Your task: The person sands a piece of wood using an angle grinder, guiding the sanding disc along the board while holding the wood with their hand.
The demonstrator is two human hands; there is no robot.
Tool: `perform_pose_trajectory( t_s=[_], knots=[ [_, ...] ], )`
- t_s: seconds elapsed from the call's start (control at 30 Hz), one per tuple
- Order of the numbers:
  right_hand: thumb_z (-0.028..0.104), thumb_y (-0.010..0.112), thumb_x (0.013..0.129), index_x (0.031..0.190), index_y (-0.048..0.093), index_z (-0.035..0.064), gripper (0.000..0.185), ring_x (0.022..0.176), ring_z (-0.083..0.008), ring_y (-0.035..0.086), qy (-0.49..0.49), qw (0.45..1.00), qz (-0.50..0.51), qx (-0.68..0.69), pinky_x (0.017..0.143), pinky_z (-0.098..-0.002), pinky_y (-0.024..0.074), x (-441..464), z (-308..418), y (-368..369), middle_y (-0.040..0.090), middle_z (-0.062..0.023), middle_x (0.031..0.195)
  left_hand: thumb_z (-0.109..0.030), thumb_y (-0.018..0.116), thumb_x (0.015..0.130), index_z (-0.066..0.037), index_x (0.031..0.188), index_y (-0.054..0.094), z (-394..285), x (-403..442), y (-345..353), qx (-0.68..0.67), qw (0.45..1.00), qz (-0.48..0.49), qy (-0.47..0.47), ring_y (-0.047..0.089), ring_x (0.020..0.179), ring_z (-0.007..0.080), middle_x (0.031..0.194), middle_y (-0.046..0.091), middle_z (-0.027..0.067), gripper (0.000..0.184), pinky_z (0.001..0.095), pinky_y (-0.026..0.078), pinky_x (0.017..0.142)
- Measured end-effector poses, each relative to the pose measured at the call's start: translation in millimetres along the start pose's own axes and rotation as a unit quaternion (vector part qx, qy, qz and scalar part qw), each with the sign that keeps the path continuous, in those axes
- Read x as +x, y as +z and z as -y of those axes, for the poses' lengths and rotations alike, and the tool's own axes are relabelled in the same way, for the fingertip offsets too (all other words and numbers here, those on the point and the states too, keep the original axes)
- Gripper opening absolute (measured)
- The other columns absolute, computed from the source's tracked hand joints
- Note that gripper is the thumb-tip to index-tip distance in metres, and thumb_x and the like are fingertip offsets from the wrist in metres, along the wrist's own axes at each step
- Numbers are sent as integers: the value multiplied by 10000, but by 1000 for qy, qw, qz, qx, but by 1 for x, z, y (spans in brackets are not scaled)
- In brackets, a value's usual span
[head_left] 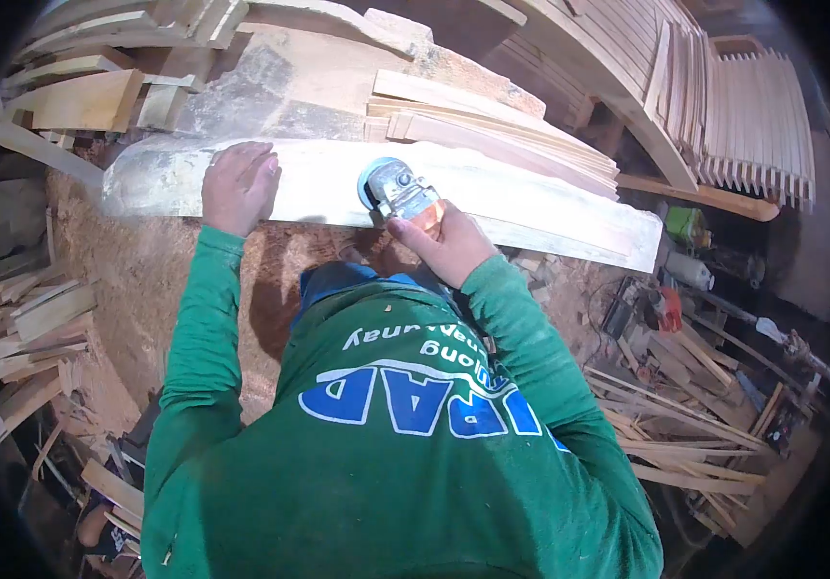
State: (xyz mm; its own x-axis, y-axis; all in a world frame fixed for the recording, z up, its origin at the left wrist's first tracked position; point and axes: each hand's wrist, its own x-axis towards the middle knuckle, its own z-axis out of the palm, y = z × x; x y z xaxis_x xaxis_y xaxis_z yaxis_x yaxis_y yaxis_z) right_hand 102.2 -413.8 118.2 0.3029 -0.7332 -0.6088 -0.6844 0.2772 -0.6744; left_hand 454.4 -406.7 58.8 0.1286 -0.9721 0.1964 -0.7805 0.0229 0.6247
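Observation:
A long pale wooden board point(531, 198) lies across in front of me. My left hand point(240, 188) rests on its left part, palm down, with the fingers reaching toward the far side. My right hand point(449, 241) is wrapped round the orange body of an angle grinder point(405, 193). The grinder's round disc point(376, 181) is over the middle of the board; whether it touches the wood I cannot tell. The fingers under the grinder body are partly hidden.
Thin wooden strips point(492, 135) are stacked just beyond the board. Cut wood pieces point(87, 96) pile up at the far left, with more scraps point(29, 328) at the near left. Several slats point(753, 125) stand at the far right. Loose sticks point(695, 454) litter the right floor.

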Motion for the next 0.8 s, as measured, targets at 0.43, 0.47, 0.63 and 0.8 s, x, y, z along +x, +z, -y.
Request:
perform_pose_trajectory(
  t_s=[0.43, 0.47, 0.63, 0.8],
  knots=[
    [644, 784, 882, 1338, 650, -55, 846, 1121, -380, 749, 77, 989, -108, 61, 1002, -446, 561, -50, -35, -23, 771, -251, 1170, -251, 846, 864, -110, 1180, 797, -71, 26, 70, -39, 971, 186, 148, 689, 1114, 341, 1171, 761, 102, 350, 452, 543, 977],
    [607, 796, 890, 1333, 657, -50, 804, 1113, -352, 750, 86, 985, -119, 88, 1000, -433, 561, -58, -43, -32, 774, -232, 1168, -272, 862, 853, -111, 1191, 793, -82, 27, 77, -32, 962, 211, 168, 687, 1116, 344, 1178, 753, 104, 381, 459, 545, 966],
    [445, 816, 941, 1319, 687, -19, 612, 1082, -225, 734, 112, 956, -206, 177, 982, -372, 556, -96, -85, -74, 781, -147, 1159, -322, 888, 804, -157, 1201, 797, -116, 33, 107, 17, 941, 265, 208, 657, 1160, 323, 1219, 721, 76, 439, 473, 508, 995],
    [479, 784, 969, 1305, 697, -14, 604, 1063, -211, 723, 192, 936, -240, 170, 977, -362, 546, -127, -142, -122, 776, -130, 1149, -335, 892, 792, -192, 1154, 807, -136, 39, 123, 25, 924, 282, 259, 652, 1158, 286, 1208, 717, 39, 399, 475, 483, 981]
  ],
)
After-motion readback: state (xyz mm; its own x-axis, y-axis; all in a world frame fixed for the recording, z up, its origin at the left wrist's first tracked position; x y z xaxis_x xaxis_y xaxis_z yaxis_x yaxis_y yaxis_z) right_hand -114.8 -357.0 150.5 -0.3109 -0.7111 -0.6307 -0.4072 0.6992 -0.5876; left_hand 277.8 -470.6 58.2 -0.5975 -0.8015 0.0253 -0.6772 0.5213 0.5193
